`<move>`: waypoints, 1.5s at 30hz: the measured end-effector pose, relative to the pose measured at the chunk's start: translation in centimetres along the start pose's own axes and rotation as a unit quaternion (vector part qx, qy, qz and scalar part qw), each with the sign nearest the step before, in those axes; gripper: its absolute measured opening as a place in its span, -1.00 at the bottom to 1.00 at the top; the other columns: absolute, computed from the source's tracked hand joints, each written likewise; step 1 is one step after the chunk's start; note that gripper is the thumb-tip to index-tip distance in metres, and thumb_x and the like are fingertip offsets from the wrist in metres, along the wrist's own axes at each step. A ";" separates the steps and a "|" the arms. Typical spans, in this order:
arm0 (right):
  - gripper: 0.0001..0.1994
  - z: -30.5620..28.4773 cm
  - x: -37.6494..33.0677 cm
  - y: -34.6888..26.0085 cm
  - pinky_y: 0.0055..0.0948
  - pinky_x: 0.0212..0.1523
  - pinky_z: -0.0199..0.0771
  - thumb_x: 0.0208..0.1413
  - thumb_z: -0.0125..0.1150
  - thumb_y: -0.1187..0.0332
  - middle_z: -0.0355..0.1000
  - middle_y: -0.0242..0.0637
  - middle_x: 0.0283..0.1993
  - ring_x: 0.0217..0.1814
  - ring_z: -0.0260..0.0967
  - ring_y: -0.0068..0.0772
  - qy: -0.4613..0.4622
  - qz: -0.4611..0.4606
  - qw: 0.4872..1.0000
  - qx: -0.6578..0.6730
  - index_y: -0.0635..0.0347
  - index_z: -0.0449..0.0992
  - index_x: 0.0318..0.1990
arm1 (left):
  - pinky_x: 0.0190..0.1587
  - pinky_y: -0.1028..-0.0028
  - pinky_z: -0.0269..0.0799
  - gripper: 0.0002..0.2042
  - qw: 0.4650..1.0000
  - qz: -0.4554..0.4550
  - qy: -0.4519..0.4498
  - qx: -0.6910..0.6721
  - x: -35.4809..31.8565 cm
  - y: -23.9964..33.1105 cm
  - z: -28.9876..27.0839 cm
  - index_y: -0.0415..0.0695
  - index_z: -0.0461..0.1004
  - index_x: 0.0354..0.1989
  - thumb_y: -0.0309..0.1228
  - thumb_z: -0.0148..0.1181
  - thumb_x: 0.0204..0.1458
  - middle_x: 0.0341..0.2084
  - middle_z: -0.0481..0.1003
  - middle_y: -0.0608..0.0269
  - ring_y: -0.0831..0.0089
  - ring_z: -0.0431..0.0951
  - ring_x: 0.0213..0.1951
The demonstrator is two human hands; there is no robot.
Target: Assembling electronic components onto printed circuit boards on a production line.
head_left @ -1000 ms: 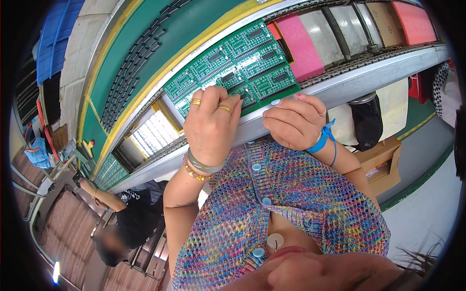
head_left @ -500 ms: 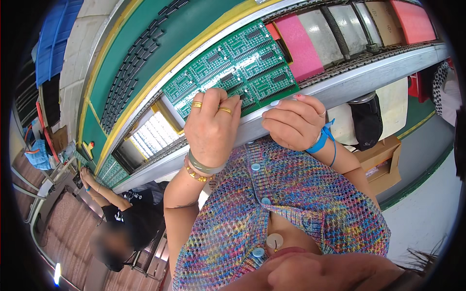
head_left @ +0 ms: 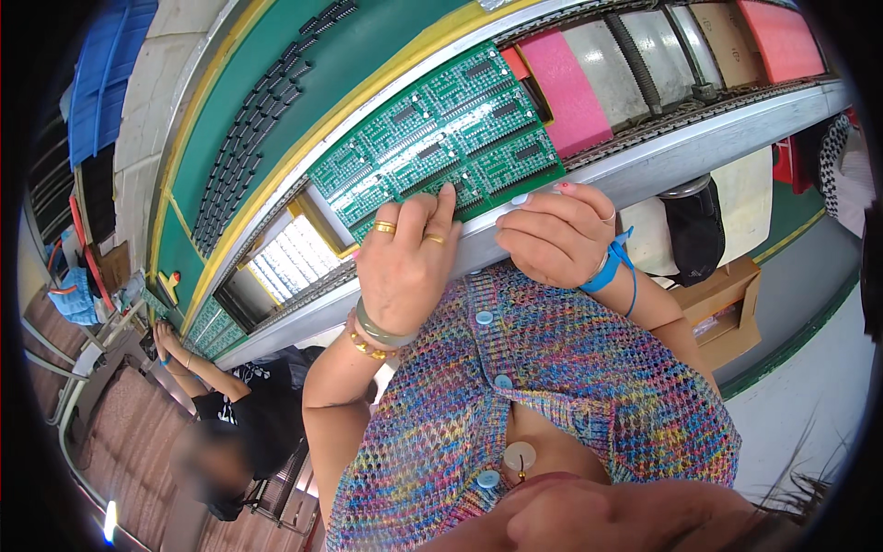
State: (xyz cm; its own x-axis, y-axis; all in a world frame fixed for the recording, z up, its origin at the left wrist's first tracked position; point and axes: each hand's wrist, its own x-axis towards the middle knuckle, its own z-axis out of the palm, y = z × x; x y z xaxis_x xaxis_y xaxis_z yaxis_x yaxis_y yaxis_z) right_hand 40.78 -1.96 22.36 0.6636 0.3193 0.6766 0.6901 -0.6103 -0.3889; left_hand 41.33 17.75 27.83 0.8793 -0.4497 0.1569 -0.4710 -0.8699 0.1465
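Observation:
Green circuit boards [head_left: 432, 138] joined in a panel, with rows of pins and black chips, lie in the metal rail before me. My left hand [head_left: 405, 258], with gold rings and a bangle, rests over the panel's near edge. One finger stretches to a black chip [head_left: 467, 190] there, while its other fingers bend over the edge; I see nothing held in them. Just to the right, beside the near corner of the panel, my right hand [head_left: 556, 235] is curled closed with a blue strap [head_left: 607, 267] at its wrist. Its palm is hidden, so any contents cannot be made out.
Rows of black chips [head_left: 241, 147] lie on the green bench beyond the rail. Pink foam [head_left: 566, 92] sits right of the panel, a white gridded piece [head_left: 296, 258] left. A cardboard box [head_left: 722, 308] stands lower right. Another person [head_left: 253, 405] works at far left.
My left hand has drawn back slightly toward me and left, uncovering more of the board; its fingertips are less bunched. My right hand stays where it was.

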 end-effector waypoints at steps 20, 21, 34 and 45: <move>-0.89 0.3 -0.3 0.1 -0.41 0.10 0.26 -0.05 0.16 0.34 0.50 -0.62 -0.26 -0.14 0.42 -0.58 0.011 -0.012 1.000 -0.011 -0.14 0.53 -0.34 | -0.21 0.31 0.40 -0.86 0.980 -0.032 0.195 -0.008 17.0 -9.1 4.1 0.03 0.66 -0.40 -0.26 0.36 -0.13 -0.35 0.43 0.30 0.23 0.46 -0.25; -0.89 0.4 -0.4 0.1 -0.42 0.10 0.26 -0.05 0.16 0.34 0.50 -0.62 -0.25 -0.13 0.42 -0.58 0.010 -0.016 1.000 -0.012 -0.13 0.53 -0.33 | -0.21 0.31 0.41 -0.86 0.981 -0.039 0.189 -0.001 17.1 -9.2 4.5 0.03 0.66 -0.40 -0.25 0.37 -0.13 -0.33 0.43 0.32 0.24 0.46 -0.24; -0.88 -0.1 -0.1 0.2 -0.45 0.08 0.25 -0.05 0.15 0.34 0.51 -0.62 -0.25 -0.15 0.43 -0.60 -0.010 -0.022 1.000 -0.016 -0.14 0.53 -0.32 | -0.27 0.35 0.38 -0.87 0.985 0.010 0.162 -0.061 12.1 -7.9 -0.4 0.02 0.62 -0.47 -0.36 0.41 -0.25 -0.41 0.42 0.32 0.26 0.41 -0.31; -0.90 -0.2 0.1 0.2 -0.42 0.11 0.23 -0.04 0.18 0.32 0.52 -0.62 -0.25 -0.15 0.43 -0.62 -0.017 -0.024 0.999 -0.024 -0.16 0.53 -0.34 | -0.32 0.39 0.37 -0.85 0.991 -0.081 0.093 -0.050 2.9 -8.3 0.3 -0.04 0.63 -0.48 -0.47 0.43 -0.31 -0.44 0.45 0.37 0.32 0.39 -0.34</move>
State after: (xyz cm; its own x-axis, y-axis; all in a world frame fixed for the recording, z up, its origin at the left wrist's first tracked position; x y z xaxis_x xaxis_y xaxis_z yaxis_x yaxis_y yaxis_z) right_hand 40.96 -2.21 22.47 0.6402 0.3736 0.6713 0.7075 -0.6272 -0.3256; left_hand 47.86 23.64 26.78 0.9204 -0.2518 0.2992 -0.3366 -0.8994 0.2787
